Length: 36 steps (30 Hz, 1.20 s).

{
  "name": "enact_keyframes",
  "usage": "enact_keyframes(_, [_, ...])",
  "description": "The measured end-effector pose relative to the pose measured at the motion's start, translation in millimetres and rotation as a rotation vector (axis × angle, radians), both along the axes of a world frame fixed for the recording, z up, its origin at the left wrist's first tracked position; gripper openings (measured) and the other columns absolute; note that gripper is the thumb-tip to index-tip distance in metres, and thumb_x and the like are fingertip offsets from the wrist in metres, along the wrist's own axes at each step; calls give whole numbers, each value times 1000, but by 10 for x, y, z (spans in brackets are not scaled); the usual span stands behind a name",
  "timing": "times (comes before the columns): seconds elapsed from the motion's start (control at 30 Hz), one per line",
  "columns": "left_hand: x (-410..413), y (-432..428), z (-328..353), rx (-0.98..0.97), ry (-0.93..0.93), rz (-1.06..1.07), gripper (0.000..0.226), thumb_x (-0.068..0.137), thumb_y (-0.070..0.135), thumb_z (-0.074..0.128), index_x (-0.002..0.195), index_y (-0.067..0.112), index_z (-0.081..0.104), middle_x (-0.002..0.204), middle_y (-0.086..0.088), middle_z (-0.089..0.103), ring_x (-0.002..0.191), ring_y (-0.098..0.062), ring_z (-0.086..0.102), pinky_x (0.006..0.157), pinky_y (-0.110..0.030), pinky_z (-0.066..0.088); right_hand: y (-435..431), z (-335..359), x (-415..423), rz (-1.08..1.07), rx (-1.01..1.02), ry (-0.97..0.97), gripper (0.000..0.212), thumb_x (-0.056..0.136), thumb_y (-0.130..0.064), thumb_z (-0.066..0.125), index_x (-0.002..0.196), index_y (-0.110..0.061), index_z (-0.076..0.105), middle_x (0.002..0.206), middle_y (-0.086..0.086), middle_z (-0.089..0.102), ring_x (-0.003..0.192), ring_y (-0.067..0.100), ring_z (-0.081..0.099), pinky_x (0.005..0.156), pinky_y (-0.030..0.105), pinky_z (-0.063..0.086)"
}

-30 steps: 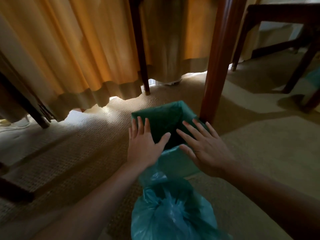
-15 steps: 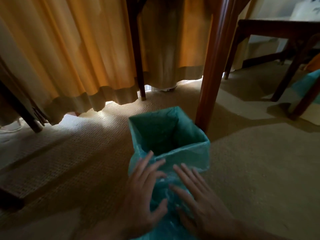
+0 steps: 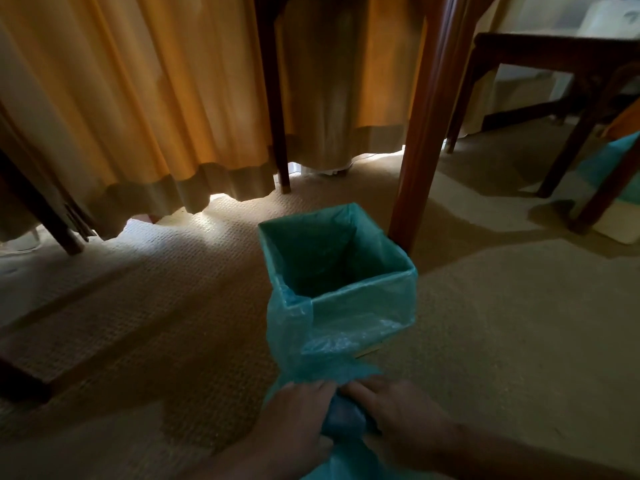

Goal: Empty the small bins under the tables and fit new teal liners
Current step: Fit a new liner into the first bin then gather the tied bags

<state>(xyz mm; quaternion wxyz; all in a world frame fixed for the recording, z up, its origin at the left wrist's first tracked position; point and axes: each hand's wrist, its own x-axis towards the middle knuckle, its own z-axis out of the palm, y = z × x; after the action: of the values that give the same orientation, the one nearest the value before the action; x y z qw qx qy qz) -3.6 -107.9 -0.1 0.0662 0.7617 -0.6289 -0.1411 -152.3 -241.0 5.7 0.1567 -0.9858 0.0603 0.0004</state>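
Observation:
A small square bin stands on the carpet beside a wooden table leg, lined with a teal liner folded over its rim; the inside looks empty. In front of the bin lies a filled teal rubbish bag, partly cut off by the lower edge of the view. My left hand and my right hand sit side by side on the bag's gathered neck, fingers closed around the plastic.
A reddish table leg rises just right of the bin; a thinner dark leg stands behind. Orange curtains hang at the back. A dark side table and more teal plastic are at the right. Carpet spreads around.
Both hands left the bin's rim, came back toward me and closed on the neck of the filled bag. The view drew back, showing the whole lined bin.

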Motion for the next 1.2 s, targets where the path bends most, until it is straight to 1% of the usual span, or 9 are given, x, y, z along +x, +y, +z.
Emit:
enact_keyframes(0.17, [-104, -182, 360, -197, 301, 82, 46, 68, 44, 58, 112, 33, 58, 110, 15, 66, 100, -4, 63, 86, -28, 52, -123, 444, -87, -126, 197, -194, 32, 77, -27, 56, 107, -37, 51, 99, -13, 65, 87, 2, 61, 71, 15, 43])
enact_keyframes(0.3, [-235, -469, 1137, -199, 387, 71, 19, 66, 39, 65, 84, 35, 60, 77, 18, 66, 72, 2, 62, 62, -15, 45, -309, 1121, -217, -196, 241, -265, 25, 70, -24, 58, 92, -33, 51, 83, -21, 56, 74, -2, 54, 64, 12, 40])
enact_keyframes(0.4, [-456, -756, 2068, -196, 492, 102, 25, 62, 41, 61, 85, 32, 66, 71, 15, 69, 66, 2, 64, 60, -21, 49, -527, 2027, -464, -278, 251, -337, 25, 65, -20, 55, 89, -27, 57, 78, -18, 56, 69, -1, 52, 61, 12, 39])
enact_keyframes(0.53, [-860, -1258, 3668, -204, 566, 73, 33, 61, 41, 60, 90, 27, 69, 70, 6, 70, 60, -5, 65, 59, -32, 54, -922, 3544, -888, -400, 228, -451, 38, 55, -10, 59, 91, -21, 60, 83, -9, 61, 75, 10, 58, 65, 20, 42])
enact_keyframes(0.67, [-1378, -1739, 5452, -168, 596, 47, 22, 70, 39, 67, 87, 24, 63, 73, 0, 68, 65, -15, 65, 63, -42, 56, -1238, 5305, -1474, -585, 132, -500, 43, 61, -21, 56, 102, -33, 58, 95, -19, 62, 87, -10, 48, 81, 11, 33])
enact_keyframes(0.8, [-2020, -2197, 6990, -163, 647, 102, 24, 75, 35, 74, 95, 31, 62, 90, 6, 67, 83, -9, 66, 73, -35, 58, -1543, 6771, -2200, -773, -49, -456, 48, 81, -34, 60, 128, -28, 59, 133, -11, 60, 125, 7, 52, 106, 36, 41])
enact_keyframes(0.87, [-2408, -2398, 7567, -160, 681, 116, 23, 81, 27, 74, 101, 30, 62, 94, 5, 66, 84, -11, 66, 65, -25, 53, -1691, 7248, -2567, -860, -67, -418, 53, 88, -36, 62, 139, -25, 52, 147, -5, 50, 137, 16, 44, 113, 45, 37])
enact_keyframes(0.97, [-2931, -2671, 8114, -155, 774, 110, 22, 88, 19, 72, 106, 26, 61, 94, 3, 67, 77, -9, 67, 54, -12, 48, -1838, 7663, -2981, -981, -39, -416, 63, 90, -36, 62, 149, -23, 41, 155, 2, 41, 144, 22, 36, 118, 49, 30])
enact_keyframes(1.2, [-3917, -3383, 8504, -169, 876, 131, 15, 90, 25, 70, 102, 25, 62, 94, 1, 70, 78, -11, 70, 63, -21, 57, -2416, 8050, -3888, -1043, 75, -424, 69, 96, -32, 53, 158, -26, 23, 160, -3, 34, 138, 16, 46, 112, 35, 40])
